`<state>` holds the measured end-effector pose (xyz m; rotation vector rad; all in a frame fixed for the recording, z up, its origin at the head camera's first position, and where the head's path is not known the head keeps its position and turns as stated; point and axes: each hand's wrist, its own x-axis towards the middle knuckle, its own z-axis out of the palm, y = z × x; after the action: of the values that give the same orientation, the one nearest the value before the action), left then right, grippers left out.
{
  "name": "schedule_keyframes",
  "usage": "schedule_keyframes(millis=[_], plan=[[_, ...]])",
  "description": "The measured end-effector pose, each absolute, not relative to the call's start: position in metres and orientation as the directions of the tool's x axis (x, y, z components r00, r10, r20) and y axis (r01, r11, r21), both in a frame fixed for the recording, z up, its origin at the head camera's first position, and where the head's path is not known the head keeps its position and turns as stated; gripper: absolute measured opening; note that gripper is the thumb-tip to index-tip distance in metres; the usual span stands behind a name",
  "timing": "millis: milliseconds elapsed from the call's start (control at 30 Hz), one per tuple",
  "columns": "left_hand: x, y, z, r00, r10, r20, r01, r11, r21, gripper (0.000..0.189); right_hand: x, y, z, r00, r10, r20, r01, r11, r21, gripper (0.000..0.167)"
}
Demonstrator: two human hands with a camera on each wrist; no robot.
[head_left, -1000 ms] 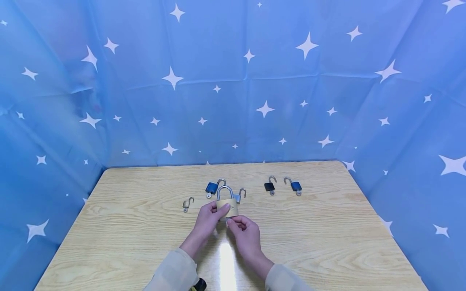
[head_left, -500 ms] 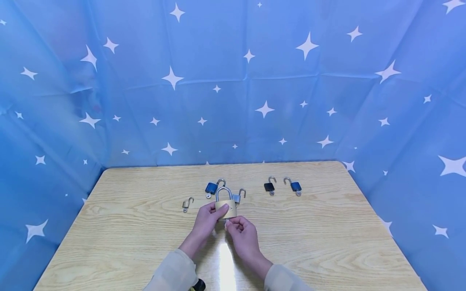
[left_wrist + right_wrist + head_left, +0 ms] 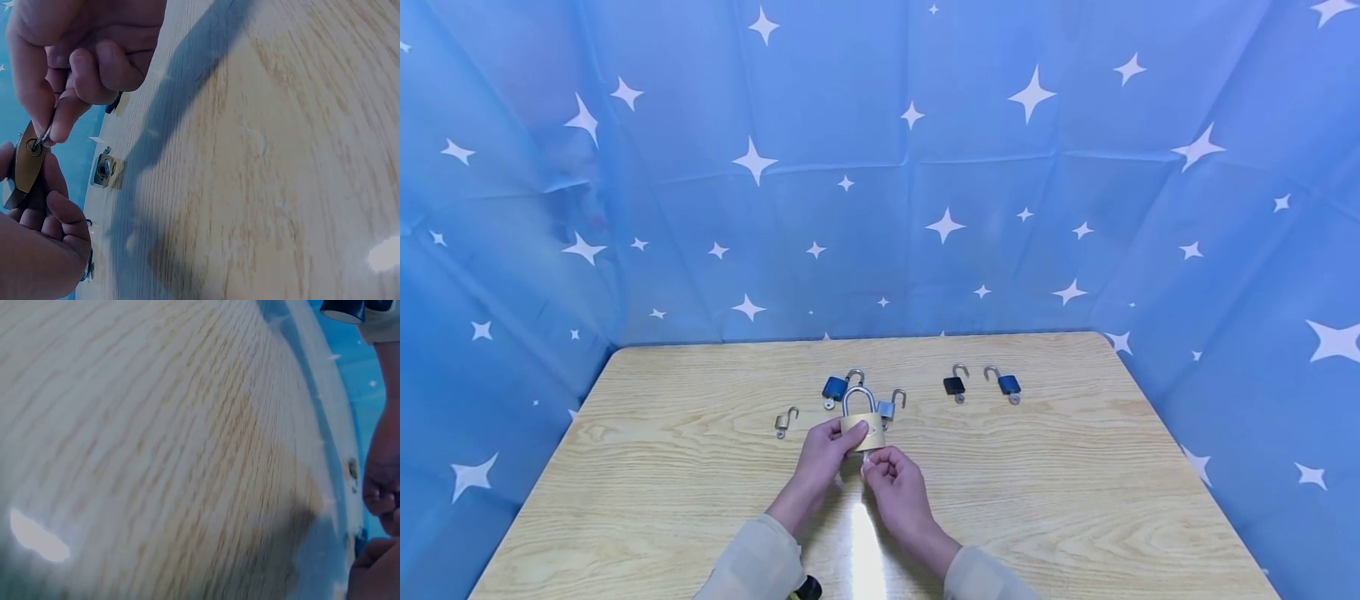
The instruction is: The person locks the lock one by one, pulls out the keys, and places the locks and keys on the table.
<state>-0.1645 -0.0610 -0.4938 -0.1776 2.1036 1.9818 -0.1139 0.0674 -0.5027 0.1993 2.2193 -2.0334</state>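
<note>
A large brass padlock (image 3: pixel 872 438) is held upright over the table by my left hand (image 3: pixel 822 457), thumb across its front. Both legs of its steel shackle (image 3: pixel 859 392) meet the body. Below the lock, my right hand (image 3: pixel 898 492) pinches a key (image 3: pixel 46 134) between thumb and fingertips. In the left wrist view the key's tip sits at the round keyhole (image 3: pixel 34 147) in the lock's underside. The right wrist view catches only parts of both hands at its right edge; the padlock is hidden there.
Behind the hands lie smaller padlocks with raised shackles and keys: a small brass one (image 3: pixel 782 422), a blue one (image 3: pixel 835 387), a silver one (image 3: pixel 886 409), a black one (image 3: pixel 954 385) and another blue one (image 3: pixel 1009 384). A starry blue curtain (image 3: pixel 880 250) surrounds the wooden table (image 3: pixel 1075 500).
Both hands and the brass padlock have drifted slightly left and down together. More of the silver padlock behind shows now. The grips look the same.
</note>
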Motion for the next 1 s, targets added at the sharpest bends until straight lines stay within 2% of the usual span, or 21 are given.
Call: schedule_keyframes(millis=[267,667,1000], plan=[[-0.165,-0.061,-0.496,-0.963,0.048,-0.264,-0.26,0.074,0.963,0.042,-0.111,0.067,-0.498,-0.987,-0.072,-0.145,0.138,0.101,-0.985,0.009],[-0.166,-0.067,-0.49,-0.964,0.034,-0.262,-0.257,0.108,0.96,0.044,-0.109,0.075,-0.499,-0.982,-0.119,-0.144,0.119,0.197,-0.973,0.008],[-0.165,-0.085,-0.49,-0.967,-0.015,-0.254,-0.253,0.169,0.953,0.041,-0.107,0.081,-0.498,-0.989,-0.067,-0.131,0.111,0.24,-0.964,0.007]])
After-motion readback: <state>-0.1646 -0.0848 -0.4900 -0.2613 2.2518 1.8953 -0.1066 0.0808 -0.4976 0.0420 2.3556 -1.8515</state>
